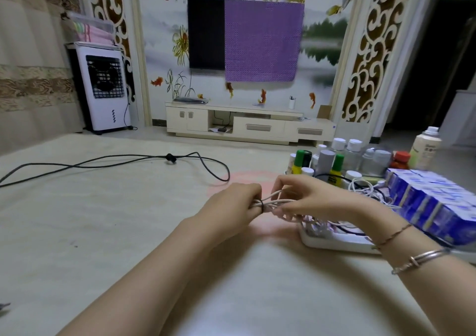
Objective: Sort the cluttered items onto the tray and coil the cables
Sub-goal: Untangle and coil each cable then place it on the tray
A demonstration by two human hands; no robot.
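Both hands meet above the table's middle, holding a folded bundle of pale cable (277, 201). My left hand (231, 204) grips the bundle's left end, where a dark band loops around the strands. My right hand (306, 196) pinches the strands from the right. The white tray (334, 243) sits just right of the hands with more white cables (365, 188) and several bottles (332, 160) on it. A long black cable (123, 160) lies uncoiled across the table's left and far side.
A stack of blue and white boxes (432, 201) fills the tray's right side. A pale spray bottle (425, 147) stands behind them. Beyond the table are a TV cabinet (247, 124) and a white air cooler (103, 88).
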